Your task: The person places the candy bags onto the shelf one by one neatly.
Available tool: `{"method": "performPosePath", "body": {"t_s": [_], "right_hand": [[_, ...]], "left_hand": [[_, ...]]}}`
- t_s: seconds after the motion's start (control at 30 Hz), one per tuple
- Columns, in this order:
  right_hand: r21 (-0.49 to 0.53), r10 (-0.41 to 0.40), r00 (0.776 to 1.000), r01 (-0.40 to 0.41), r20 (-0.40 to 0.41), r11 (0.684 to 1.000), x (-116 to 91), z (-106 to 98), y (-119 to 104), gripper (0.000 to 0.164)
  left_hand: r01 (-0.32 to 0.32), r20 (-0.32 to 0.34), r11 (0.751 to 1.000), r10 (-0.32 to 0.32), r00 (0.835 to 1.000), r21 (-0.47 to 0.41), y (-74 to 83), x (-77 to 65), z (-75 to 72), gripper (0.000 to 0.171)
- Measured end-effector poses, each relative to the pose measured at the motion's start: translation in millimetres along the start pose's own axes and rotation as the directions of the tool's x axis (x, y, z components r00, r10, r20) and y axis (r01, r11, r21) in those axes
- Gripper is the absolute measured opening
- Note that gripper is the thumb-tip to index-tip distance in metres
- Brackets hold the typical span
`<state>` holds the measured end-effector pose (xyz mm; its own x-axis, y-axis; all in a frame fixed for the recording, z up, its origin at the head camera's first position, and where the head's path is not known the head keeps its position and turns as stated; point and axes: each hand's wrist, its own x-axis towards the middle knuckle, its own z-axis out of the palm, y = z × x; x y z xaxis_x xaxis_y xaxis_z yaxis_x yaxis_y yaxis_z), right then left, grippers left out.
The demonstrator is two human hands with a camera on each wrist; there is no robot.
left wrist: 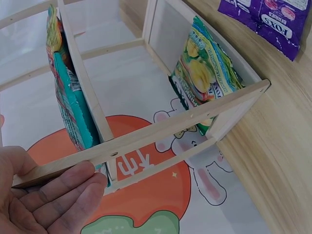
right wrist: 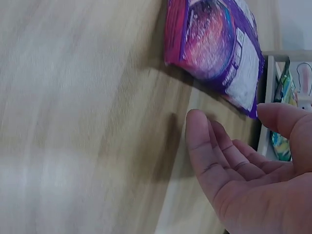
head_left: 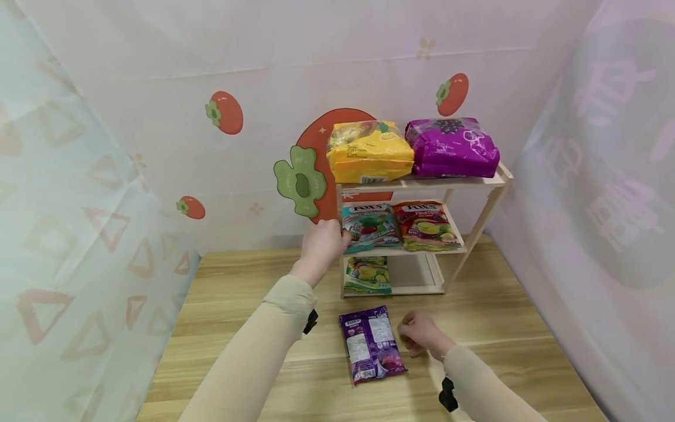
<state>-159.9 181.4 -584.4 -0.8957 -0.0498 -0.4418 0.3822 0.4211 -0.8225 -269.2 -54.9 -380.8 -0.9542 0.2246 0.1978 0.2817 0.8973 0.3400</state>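
My left hand (head_left: pixel 323 245) holds the left front post of a small wooden shelf rack (head_left: pixel 403 253). In the left wrist view the thumb and curled fingers (left wrist: pixel 63 192) lie on either side of that post. A purple Fox's Berries candy bag (head_left: pixel 371 346) lies flat on the table in front of the rack, printed back up. Just right of the bag is my right hand (head_left: pixel 422 334), its fingers loosely bent with nothing between them. In the right wrist view a gap shows between most of the fingers (right wrist: pixel 197 131) and the bag (right wrist: pixel 209 44).
On the top shelf sit a yellow bag (head_left: pixel 369 155) and a purple bag (head_left: pixel 453 149). The middle shelf bears a teal mint bag (head_left: pixel 371 225) and a red fruits bag (head_left: pixel 424 225). A green-yellow bag (head_left: pixel 366 275) lies at bottom left. Printed cloth walls (head_left: pixel 132 117) surround the wooden table (head_left: pixel 237 287).
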Motion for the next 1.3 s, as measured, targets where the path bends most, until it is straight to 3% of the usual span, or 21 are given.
{"method": "performPosePath", "body": {"t_s": [0.33, 0.63, 1.0, 1.3], "right_hand": [[-0.002, 0.031, 0.999, -0.031, 0.013, 1.000, -3, 15, -3, 0.040], [-0.133, 0.002, 0.996, -0.014, -0.087, 0.991, 0, 29, 0, 0.035], [-0.193, -0.034, 0.992, 0.010, -0.124, 0.981, 0, 43, -2, 0.025], [-0.201, -0.028, 0.995, 0.008, -0.096, 0.980, -1, 47, -4, 0.039]], "left_hand": [[0.010, 0.002, 1.000, -0.010, 1.000, -0.004, 0.7, 0.0, 0.1, 0.039], [0.012, -0.001, 1.000, -0.012, 1.000, 0.001, 1.4, -0.7, -1.2, 0.040], [0.029, 0.005, 1.000, -0.029, 1.000, -0.005, 2.2, -2.2, -2.8, 0.039], [0.024, 0.001, 1.000, -0.024, 1.000, 0.000, 2.1, -2.1, -1.2, 0.040]]}}
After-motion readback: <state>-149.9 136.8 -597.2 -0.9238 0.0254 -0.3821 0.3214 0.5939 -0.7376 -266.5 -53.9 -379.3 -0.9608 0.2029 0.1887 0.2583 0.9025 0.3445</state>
